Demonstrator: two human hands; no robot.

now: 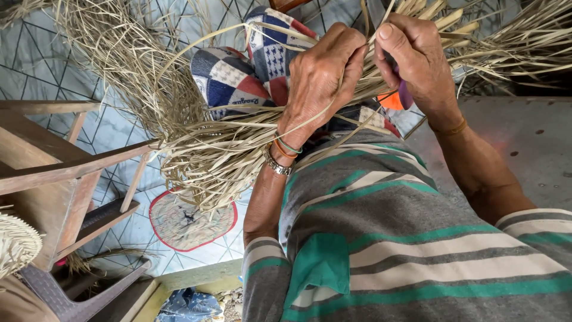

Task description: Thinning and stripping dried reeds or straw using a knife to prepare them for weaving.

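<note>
My left hand [319,74] is closed around a thick bundle of dry pale straw strips [208,152] that fans out to the left and droops over my lap. My right hand [417,59] pinches a few of the same strips near the bundle's upper end, and a purple-handled object [405,95] shows under its palm. Both hands sit close together above my knees, which are covered by a patchwork checked cloth [238,77]. Metal and coloured bangles circle my left wrist [280,158].
A wooden stool or table frame [53,161] stands at the left, with a woven straw piece [15,241] at its edge. A round woven mat with a red rim [187,220] lies on the tiled floor. More loose straw [518,42] is piled at the upper right.
</note>
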